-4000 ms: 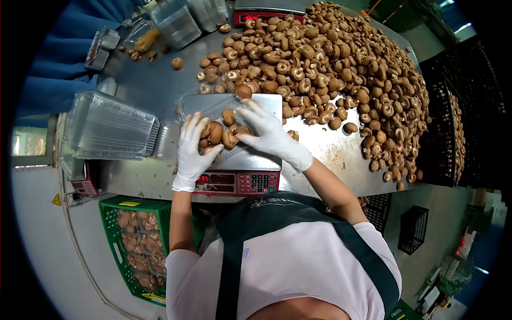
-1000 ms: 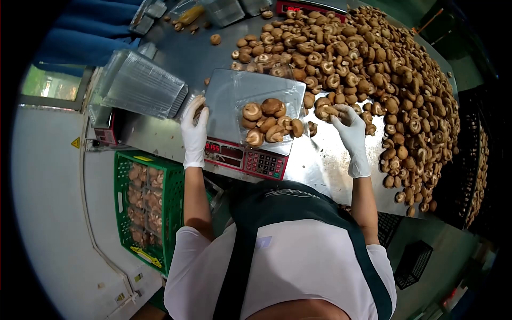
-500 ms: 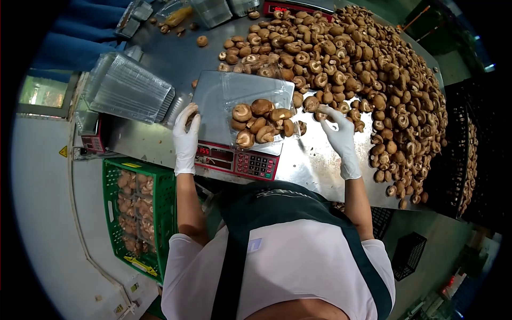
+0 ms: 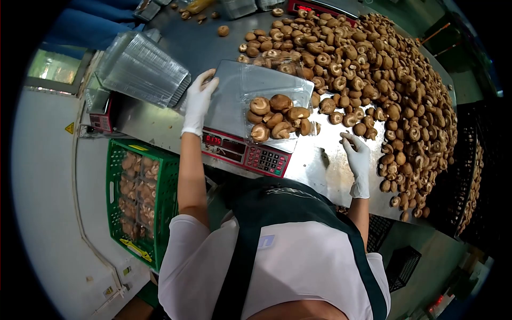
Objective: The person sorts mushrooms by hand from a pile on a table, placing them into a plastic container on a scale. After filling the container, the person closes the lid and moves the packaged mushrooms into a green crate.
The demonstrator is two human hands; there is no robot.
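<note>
A digital scale [image 4: 223, 106] with a red keypad front lies on the metal table, its display lit at 0.175. On its plate sits a clear plastic punnet [image 4: 249, 130] with several brown shiitake mushrooms [image 4: 281, 102], its lid folded back toward the pile. My left hand [image 4: 199, 104], in a white glove, is at the plate's left edge, thumb and forefinger apart, and nothing shows between them. My right hand [image 4: 357, 160], also gloved, hovers over the table right of the scale. Its fingers are bent and apart, with no mushroom visible in them.
A large shiitake pile [image 4: 373, 80] covers the table's right side. Stacked clear trays [image 4: 141, 69] lie left of the scale. Below the table's left edge stands a green crate [image 4: 169, 186] of packed mushrooms. A second red scale [image 4: 320, 9] is at the back.
The camera view has shifted. My left hand has moved up along the plate's edge; my right hand has drawn back from the loose mushrooms toward me. The display changed from 155 to 0.175.
</note>
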